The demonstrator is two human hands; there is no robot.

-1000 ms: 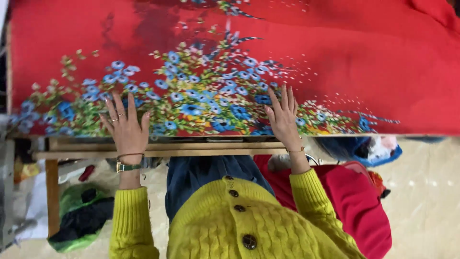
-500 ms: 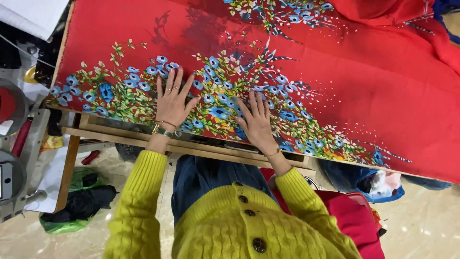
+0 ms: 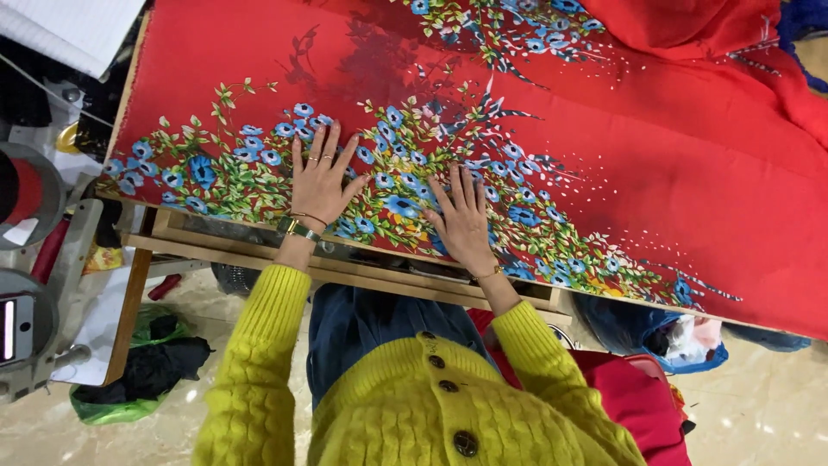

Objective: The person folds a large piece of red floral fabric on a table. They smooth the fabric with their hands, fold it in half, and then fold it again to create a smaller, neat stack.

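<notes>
A red cloth (image 3: 655, 138) with blue flowers and green leaves lies stretched over a wooden frame (image 3: 224, 246). My left hand (image 3: 317, 179) rests flat on the flowered band near the frame's front edge, fingers spread, with rings and a bracelet at the wrist. My right hand (image 3: 464, 220) lies flat on the cloth a little to the right, fingers spread too. Neither hand holds anything. My yellow knitted sleeves and cardigan (image 3: 414, 406) fill the bottom of the view.
A grey machine (image 3: 34, 285) with round parts stands at the left. A green and black bag (image 3: 142, 367) lies on the tiled floor below. A blue bag (image 3: 655, 332) and a red bundle (image 3: 638, 406) sit under the frame at right.
The view has swung, so the cloth now runs at a slant. Both hands still lie flat on the flowered band, and sit closer together than a second ago.
</notes>
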